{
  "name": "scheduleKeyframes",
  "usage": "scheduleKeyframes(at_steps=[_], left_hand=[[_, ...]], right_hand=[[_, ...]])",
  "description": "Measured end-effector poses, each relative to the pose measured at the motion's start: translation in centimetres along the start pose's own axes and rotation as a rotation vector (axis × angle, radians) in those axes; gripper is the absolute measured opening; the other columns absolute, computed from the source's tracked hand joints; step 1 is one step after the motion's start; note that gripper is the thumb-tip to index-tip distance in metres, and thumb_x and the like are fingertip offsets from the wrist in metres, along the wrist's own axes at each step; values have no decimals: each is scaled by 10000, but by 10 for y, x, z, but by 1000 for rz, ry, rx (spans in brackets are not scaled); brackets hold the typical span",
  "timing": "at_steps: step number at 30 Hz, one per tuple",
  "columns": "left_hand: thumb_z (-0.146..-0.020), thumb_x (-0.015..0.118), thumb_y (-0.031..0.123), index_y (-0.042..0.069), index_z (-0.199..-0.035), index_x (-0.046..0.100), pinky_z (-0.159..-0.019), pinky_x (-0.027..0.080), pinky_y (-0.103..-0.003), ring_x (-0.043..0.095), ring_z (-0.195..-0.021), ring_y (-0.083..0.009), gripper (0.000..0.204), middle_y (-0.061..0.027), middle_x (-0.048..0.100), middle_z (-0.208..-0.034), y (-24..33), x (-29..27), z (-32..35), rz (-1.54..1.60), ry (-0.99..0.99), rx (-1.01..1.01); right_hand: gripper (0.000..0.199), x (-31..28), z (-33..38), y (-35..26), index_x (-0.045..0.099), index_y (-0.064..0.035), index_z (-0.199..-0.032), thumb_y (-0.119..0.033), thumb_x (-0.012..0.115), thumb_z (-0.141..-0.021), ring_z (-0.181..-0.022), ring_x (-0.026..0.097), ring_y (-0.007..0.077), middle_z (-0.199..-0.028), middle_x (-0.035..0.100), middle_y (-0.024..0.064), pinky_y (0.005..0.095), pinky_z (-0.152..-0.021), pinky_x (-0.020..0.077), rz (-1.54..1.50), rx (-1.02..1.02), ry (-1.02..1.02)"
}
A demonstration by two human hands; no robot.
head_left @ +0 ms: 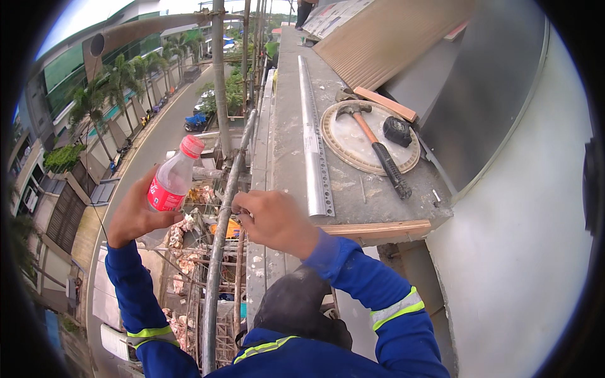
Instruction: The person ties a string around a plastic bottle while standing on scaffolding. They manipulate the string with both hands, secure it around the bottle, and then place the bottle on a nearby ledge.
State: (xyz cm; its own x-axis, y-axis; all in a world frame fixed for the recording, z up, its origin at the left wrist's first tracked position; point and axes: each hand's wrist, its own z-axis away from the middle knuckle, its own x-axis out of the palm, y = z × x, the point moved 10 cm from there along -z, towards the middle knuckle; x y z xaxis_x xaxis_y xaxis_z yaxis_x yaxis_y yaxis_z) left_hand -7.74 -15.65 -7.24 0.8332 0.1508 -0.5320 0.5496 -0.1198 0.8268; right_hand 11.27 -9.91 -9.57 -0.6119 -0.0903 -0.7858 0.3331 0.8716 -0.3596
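Note:
My left hand [133, 213] is wrapped round a clear plastic bottle [174, 174] with a red label and a red cap. The bottle is slightly tilted, its cap end up, out over the street side. To its right, my right hand [277, 217] is closed beside a metal scaffold pipe [227, 200], its fingers curled together. What those fingers hold, if anything, is too small to make out. Beyond the right hand, a silver perforated metal strip [313, 148] lies along the concrete ledge [288, 126].
A round pale lid [346, 142] on the ledge carries a claw hammer [380, 149] and a black tape measure [397, 131]. A wooden strip [384, 229] edges the ledge near me. Far below on the left are a street [165, 120] and scaffolding. A white wall [517, 252] rises right.

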Motion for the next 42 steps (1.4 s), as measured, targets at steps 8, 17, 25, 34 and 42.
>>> scheduleKeyframes(at_steps=[8, 17, 25, 34, 42], left_hand=[[-630, 852, 250, -10, -1381, 470, -930, 466, -329, 593, -1036, -180, 881, -88, 621, -1156, -17, -2, -2, 22, -6, -11], [-631, 861, 238, -20, -1394, 445, -928, 474, -316, 596, -1021, -161, 907, -77, 616, -1158, -21, -4, -1, 123, -9, -20], [-680, 867, 223, -9, -1385, 467, -923, 481, -306, 597, -1019, -145, 843, -67, 619, -1155, -23, -3, -3, 88, -31, 47], [-713, 859, 200, 1, -1320, 529, -902, 497, -310, 617, -971, -163, 719, -55, 652, -1075, -24, 2, 2, 36, -50, 49], [-680, 863, 237, 5, -1344, 515, -937, 472, -334, 594, -1031, -180, 785, -79, 630, -1138, -19, 3, 13, 128, -104, 11]], right_hand=[[167, -2, -15, 11, 649, -49, -991, -55, 615, -828, -710, 684, 316, -794, 688, 159, 403, -658, 536, -246, 27, 32], [218, 11, -14, 15, 655, -33, -1035, -65, 635, -821, -729, 697, 295, -780, 688, 168, 372, -704, 550, -230, 46, -38], [269, 14, -11, 16, 657, -29, -1080, -76, 629, -816, -749, 703, 267, -840, 699, 160, 366, -740, 551, -297, 97, -138], [284, 10, -12, 14, 703, -34, -1059, -142, 649, -801, -734, 677, 186, -814, 697, 145, 319, -729, 538, -348, 167, -195], [213, -9, -12, -7, 713, 5, -991, -66, 634, -806, -711, 680, 204, -833, 705, 172, 316, -710, 537, -309, 95, -180]])
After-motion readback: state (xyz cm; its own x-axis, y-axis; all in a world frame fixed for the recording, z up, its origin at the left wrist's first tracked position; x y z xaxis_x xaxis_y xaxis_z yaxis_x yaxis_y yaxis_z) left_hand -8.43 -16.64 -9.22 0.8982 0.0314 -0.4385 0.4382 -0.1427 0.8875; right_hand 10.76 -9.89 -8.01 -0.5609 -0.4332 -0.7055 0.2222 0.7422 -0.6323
